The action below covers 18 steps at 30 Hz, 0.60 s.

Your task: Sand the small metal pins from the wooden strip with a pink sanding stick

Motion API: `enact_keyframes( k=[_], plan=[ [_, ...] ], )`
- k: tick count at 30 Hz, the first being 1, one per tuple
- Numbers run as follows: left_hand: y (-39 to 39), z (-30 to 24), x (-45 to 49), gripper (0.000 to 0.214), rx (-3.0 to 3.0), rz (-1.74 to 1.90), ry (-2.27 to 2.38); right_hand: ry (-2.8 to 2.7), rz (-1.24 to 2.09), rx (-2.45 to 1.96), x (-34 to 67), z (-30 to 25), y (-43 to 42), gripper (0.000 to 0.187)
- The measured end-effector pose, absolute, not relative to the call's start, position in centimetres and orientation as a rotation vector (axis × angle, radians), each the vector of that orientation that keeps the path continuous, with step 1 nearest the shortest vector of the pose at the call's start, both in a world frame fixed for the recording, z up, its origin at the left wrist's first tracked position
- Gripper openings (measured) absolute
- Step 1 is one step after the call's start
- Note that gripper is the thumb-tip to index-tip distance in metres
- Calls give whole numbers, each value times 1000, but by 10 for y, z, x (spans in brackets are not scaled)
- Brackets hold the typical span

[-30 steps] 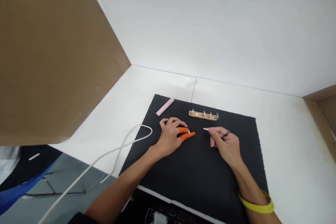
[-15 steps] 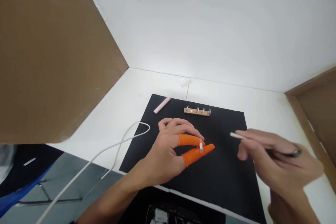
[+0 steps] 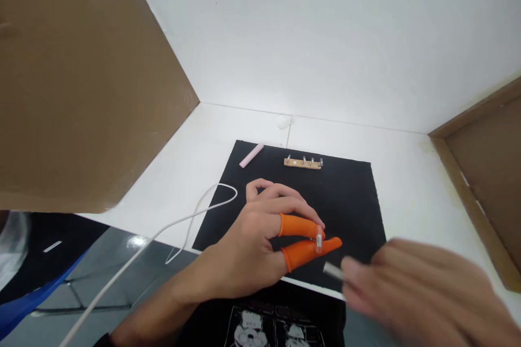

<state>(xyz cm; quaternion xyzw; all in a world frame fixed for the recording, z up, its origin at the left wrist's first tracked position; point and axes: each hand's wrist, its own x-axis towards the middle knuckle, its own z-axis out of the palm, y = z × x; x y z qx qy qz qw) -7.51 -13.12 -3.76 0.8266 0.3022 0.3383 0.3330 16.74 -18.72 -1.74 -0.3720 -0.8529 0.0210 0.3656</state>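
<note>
My left hand (image 3: 260, 238) is raised over the near edge of a black mat (image 3: 345, 200). Its thumb and forefinger wear orange finger cots and pinch a tiny clear part (image 3: 319, 238). My right hand (image 3: 415, 293) is blurred at the lower right, close to the camera, gripping a thin metal tool (image 3: 332, 271) whose tip points left toward the orange fingertips. A small wooden strip with metal clips (image 3: 303, 162) lies at the mat's far edge.
A pink stick (image 3: 251, 155) lies on the mat's far left corner. A white cable (image 3: 191, 219) loops off the white table to the left. Brown cardboard walls (image 3: 81, 81) stand left and right. A small white lump (image 3: 284, 121) sits behind the mat.
Both hands have lifted off the mat and come toward me. The right hand with its tool has dropped low and nearer the left fingertips.
</note>
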Motion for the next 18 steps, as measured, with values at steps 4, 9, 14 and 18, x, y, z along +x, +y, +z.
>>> enact_keyframes(
  k=[4, 9, 14, 18],
  plan=[
    [-135, -36, -80, 4, 2163, 849, 798, -2366, -135, -947, 177, -20, -198, 15],
    [-138, -36, -79, 7, 2149, 858, 785, -2357, -227, -997, 173, -18, -201, 14],
    [-137, -37, -76, 16, 2125, 865, 725, -2292, -292, -951, 171, -19, -200, 26],
    [-136, -39, -75, 13, 2149, 876, 709, -2177, -350, -1147, 185, -17, -190, 9]
  ],
)
